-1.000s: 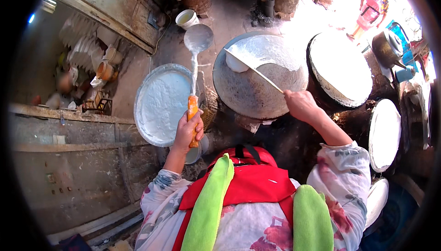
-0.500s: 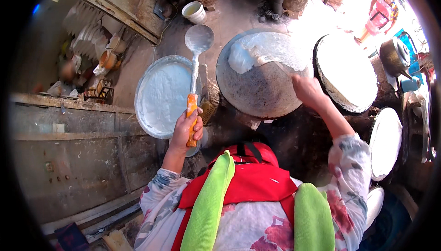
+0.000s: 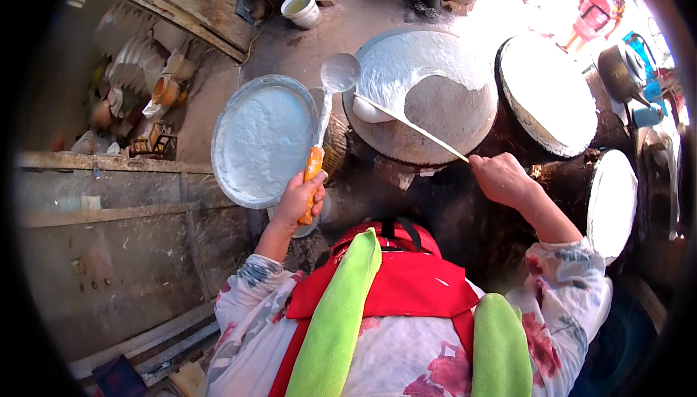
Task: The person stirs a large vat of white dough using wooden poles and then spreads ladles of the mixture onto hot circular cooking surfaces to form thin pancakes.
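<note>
My left hand (image 3: 303, 197) is closed round the orange handle of a long ladle (image 3: 324, 121). Its batter-coated bowl hangs by the left rim of a round griddle (image 3: 446, 125). White batter (image 3: 406, 56) covers the far and left parts of that griddle, with a thick lump at the left and a bare patch toward the right. My right hand (image 3: 502, 178) grips the end of a thin pale stick (image 3: 414, 127), whose far tip reaches over the batter's left side. A wide basin of white batter (image 3: 265, 143) stands beside the ladle on the left.
On the right are a white-topped round pan (image 3: 548, 96), another white disc (image 3: 611, 205) and a dark kettle (image 3: 623, 81). A white bucket (image 3: 301, 11) sits on the floor behind. A person in pink (image 3: 599, 9) stands at the far right. Wooden boards (image 3: 123, 237) line the left.
The ladle's bowl has swung right toward the griddle. My right hand has moved right and nearer, bringing the stick into full view. Batter now covers more of the griddle's far side.
</note>
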